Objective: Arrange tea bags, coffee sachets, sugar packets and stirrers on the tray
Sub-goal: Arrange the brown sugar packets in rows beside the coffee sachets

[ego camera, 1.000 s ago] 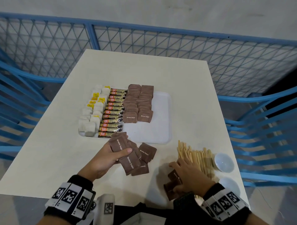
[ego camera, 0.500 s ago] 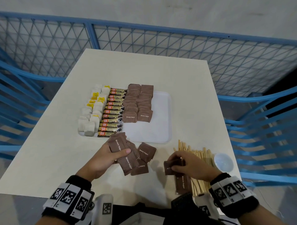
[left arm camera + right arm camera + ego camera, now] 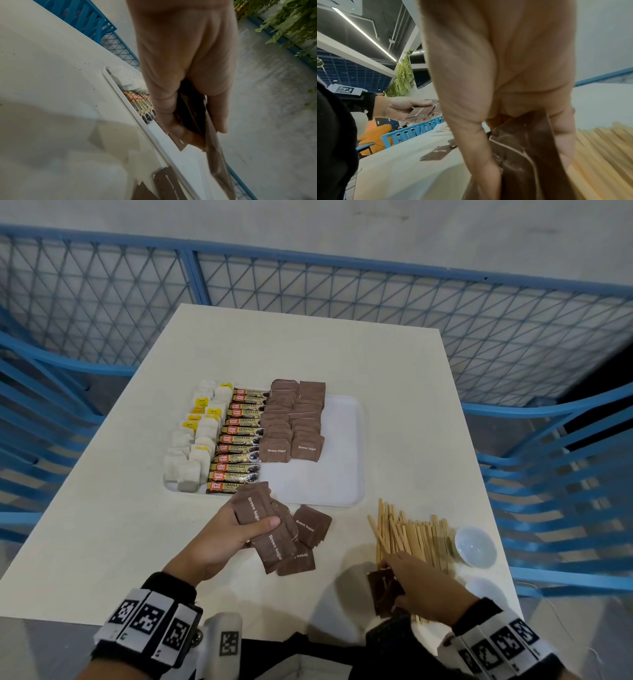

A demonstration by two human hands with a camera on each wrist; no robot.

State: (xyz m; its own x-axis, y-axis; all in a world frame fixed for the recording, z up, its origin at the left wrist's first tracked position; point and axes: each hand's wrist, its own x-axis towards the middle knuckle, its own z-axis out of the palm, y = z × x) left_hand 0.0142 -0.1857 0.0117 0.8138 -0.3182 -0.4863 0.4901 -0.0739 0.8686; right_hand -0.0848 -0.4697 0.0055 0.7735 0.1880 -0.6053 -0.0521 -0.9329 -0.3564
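A white tray (image 3: 346,474) holds rows of white tea bags (image 3: 191,453), coffee sachets (image 3: 236,453) and brown sugar packets (image 3: 291,422); its right part is bare. Just in front of the tray my left hand (image 3: 239,529) grips a fanned stack of brown sugar packets (image 3: 255,508) between thumb and fingers, also visible in the left wrist view (image 3: 192,119). Loose sugar packets (image 3: 310,527) lie beside it on the table. My right hand (image 3: 407,580) pinches brown sugar packets (image 3: 383,590) near the table's front edge, next to the wooden stirrers (image 3: 411,532).
Two small white bowls (image 3: 474,546) stand at the table's right front corner. Blue mesh fencing (image 3: 308,296) surrounds the white table (image 3: 308,354). The stirrers (image 3: 604,155) lie directly right of my right hand.
My right hand, holding sugar packets, has drawn back from mid-table toward the front edge beside the stirrers. The left hand with its stack has stayed in place.
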